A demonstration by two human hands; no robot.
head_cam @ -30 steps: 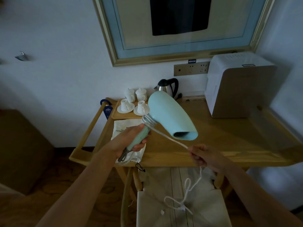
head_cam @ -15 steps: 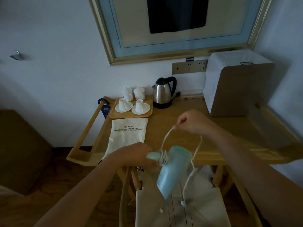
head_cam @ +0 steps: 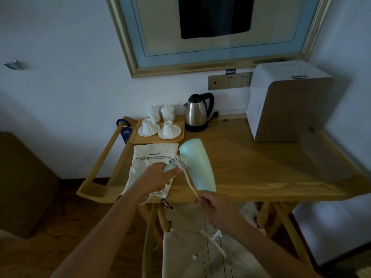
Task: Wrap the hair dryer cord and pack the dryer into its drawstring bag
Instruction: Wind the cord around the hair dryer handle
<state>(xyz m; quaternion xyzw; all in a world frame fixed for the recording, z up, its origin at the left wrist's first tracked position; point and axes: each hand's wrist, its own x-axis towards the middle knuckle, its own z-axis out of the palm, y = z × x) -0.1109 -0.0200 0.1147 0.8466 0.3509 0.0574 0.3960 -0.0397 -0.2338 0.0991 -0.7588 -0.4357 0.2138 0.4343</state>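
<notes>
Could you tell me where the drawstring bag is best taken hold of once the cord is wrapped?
I'd grip the drawstring bag at its gathered mouth, coming from the near table edge: it lies flat with the mouth overhanging towards the person, beneath the left hand.

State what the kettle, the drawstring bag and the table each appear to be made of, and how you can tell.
Kettle: brushed steel body, likely; it shines grey, with a black plastic-looking lid and handle.
Drawstring bag: off-white cloth; it wrinkles and gathers.
Table: light wood, smooth finish; grain lines show.
</notes>
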